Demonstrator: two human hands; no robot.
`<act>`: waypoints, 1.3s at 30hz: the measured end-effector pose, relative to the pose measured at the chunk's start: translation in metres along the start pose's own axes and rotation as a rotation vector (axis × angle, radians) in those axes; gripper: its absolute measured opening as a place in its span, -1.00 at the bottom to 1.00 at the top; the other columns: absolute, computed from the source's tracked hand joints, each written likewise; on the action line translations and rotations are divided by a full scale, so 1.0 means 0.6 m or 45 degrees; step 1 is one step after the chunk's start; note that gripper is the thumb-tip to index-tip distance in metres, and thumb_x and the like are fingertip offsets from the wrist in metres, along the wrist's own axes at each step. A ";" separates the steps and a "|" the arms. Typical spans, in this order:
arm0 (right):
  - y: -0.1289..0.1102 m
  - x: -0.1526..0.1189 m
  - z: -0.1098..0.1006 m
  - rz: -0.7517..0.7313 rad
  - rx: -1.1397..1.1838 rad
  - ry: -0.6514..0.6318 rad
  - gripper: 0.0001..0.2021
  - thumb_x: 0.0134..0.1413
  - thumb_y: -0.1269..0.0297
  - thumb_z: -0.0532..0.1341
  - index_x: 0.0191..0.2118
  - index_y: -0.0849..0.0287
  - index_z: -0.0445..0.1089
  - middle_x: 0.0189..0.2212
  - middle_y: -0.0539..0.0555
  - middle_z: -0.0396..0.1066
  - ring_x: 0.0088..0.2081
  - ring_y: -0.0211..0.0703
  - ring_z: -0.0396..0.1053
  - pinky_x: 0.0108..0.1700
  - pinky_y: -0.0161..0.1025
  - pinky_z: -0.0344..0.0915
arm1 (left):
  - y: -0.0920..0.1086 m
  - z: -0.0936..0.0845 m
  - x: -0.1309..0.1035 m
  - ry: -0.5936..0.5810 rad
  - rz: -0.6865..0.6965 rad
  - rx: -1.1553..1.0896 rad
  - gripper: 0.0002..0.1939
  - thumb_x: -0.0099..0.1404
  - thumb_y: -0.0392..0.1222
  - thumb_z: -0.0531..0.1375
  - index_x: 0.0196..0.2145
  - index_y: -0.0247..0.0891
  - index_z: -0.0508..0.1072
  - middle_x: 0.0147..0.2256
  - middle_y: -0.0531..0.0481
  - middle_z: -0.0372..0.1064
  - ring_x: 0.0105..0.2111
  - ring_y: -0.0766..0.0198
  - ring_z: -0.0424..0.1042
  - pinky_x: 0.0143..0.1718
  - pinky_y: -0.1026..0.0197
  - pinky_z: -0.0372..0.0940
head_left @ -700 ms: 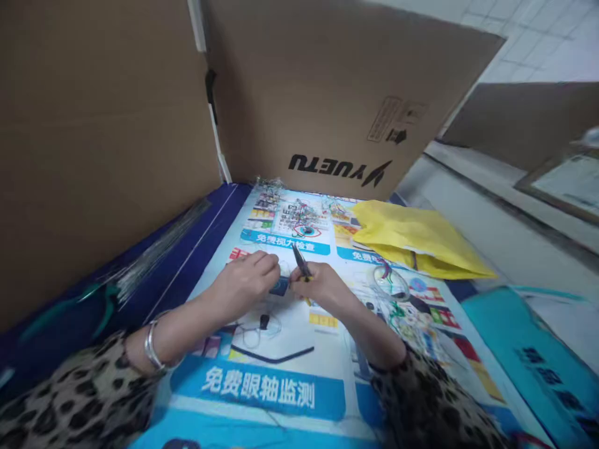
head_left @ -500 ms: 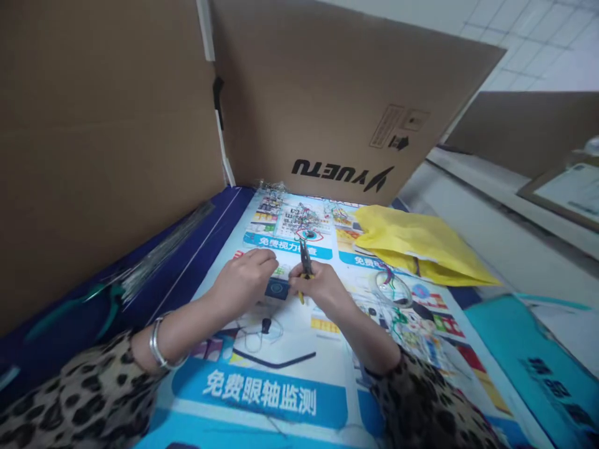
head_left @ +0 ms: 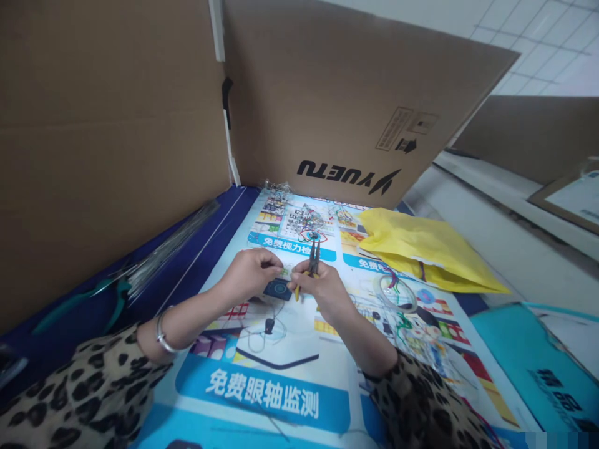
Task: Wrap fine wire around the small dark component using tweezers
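My right hand is wrapped round a pair of pliers with yellow handles; the narrow jaws point away from me and look slightly parted. Just to its left, my left hand has thumb and fingertips pinched together. Whatever is between them is too small to make out. Both hands hover close together above the printed poster. Below them on the poster lies a loop of thin wire near a small black piece.
Cardboard panels stand behind and left. A bundle of thin wires and teal-handled pliers lie at left. To the right are a yellow bag, a clear ring-shaped spool and a teal folder. Tangled wire lies further back.
The pliers' jaws, looking nearly closed before, now show a gap. My left fingers have shifted slightly toward the right hand. The whole view has moved a little.
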State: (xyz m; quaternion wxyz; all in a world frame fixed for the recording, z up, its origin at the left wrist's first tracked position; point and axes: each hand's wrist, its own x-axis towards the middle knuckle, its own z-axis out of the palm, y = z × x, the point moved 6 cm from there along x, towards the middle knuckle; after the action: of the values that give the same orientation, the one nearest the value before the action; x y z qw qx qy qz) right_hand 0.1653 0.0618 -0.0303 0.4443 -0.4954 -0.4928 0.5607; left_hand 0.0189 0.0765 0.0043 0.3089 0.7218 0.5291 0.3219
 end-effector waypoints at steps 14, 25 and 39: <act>0.007 0.000 0.002 -0.080 0.137 0.010 -0.82 -0.20 0.26 0.29 -0.41 0.19 0.33 -0.59 0.00 0.41 -0.49 -0.24 0.35 -0.36 -0.25 0.28 | -0.016 0.028 -0.011 -0.124 -0.313 -0.800 -0.80 -0.05 -0.16 0.26 -0.51 -0.39 0.42 -0.57 0.01 0.36 -0.55 0.38 0.29 -0.46 0.32 0.20; 0.005 -0.003 0.001 -0.058 0.097 0.011 -0.80 -0.21 0.24 0.29 -0.42 0.20 0.32 -0.60 0.00 0.41 -0.50 -0.25 0.34 -0.42 -0.29 0.24 | -0.011 0.026 -0.011 -0.122 -0.320 -0.661 -0.82 -0.04 -0.16 0.24 -0.53 -0.36 0.42 -0.63 0.07 0.30 -0.59 0.41 0.24 -0.52 0.35 0.15; -0.052 -0.077 0.027 -0.173 -0.995 -0.419 -0.86 -0.09 0.20 0.20 -0.41 0.15 0.38 -0.51 -0.02 0.40 -0.49 -0.26 0.32 -0.47 -0.34 0.14 | -0.056 -0.013 0.025 0.006 -0.041 0.065 -0.88 0.02 -0.27 0.14 -0.49 -0.30 0.49 -0.51 0.05 0.43 -0.50 0.35 0.35 -0.47 0.35 0.18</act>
State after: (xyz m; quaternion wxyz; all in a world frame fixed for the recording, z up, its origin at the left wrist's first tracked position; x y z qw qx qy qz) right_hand 0.1548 0.0178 0.0064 0.1744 -0.4968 -0.7639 0.3730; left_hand -0.0026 0.0998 -0.0152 0.2943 0.7200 0.5496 0.3048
